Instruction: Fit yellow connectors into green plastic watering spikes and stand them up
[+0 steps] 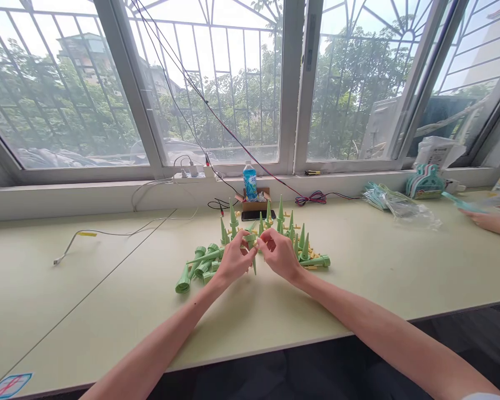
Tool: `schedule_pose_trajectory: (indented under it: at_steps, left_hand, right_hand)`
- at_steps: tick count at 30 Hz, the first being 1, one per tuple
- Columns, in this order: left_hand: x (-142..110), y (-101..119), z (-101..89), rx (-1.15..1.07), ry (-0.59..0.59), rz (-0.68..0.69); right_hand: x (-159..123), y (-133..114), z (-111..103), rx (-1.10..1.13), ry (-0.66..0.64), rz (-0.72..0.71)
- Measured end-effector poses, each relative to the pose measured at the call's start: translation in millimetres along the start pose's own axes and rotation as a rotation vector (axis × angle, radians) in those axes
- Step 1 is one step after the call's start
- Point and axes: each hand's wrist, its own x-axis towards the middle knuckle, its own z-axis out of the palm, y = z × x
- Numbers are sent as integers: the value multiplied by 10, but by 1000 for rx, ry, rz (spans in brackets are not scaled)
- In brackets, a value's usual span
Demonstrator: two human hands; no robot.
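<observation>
Leaning in over the pale bench, the person has both hands together near the middle, in front of a cluster of green plastic parts. The left hand has its fingers closed around a green spike, which is raised above the bench with its tapered point down. The right hand meets it from the right, fingers drawn narrow against the upper part of that spike; from where I stand I cannot tell whether a small piece is pinched between them.

Just beyond the hands, a group of green cones stands upright with tips pointing up, and small yellow pieces lie scattered among them and toward the right. Near the left hand, several green tubes lie on their sides in a loose heap, some crossing others.

Farther off, below the window, a blue-labelled bottle stands at a small cardboard box, with a dark phone lying just in front. A coiled cable sits to the right of the box. Over at the far right, another person's hand rests near a light-blue item, with clear plastic packaging to its left.
</observation>
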Motion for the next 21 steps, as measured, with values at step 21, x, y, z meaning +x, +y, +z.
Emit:
schedule_pose_trajectory:
  at_steps: [21]
  left_hand:
    - [-47,115,-22,-71,-1,-51]
  right_hand:
    - [20,41,-4,31,73,-53]
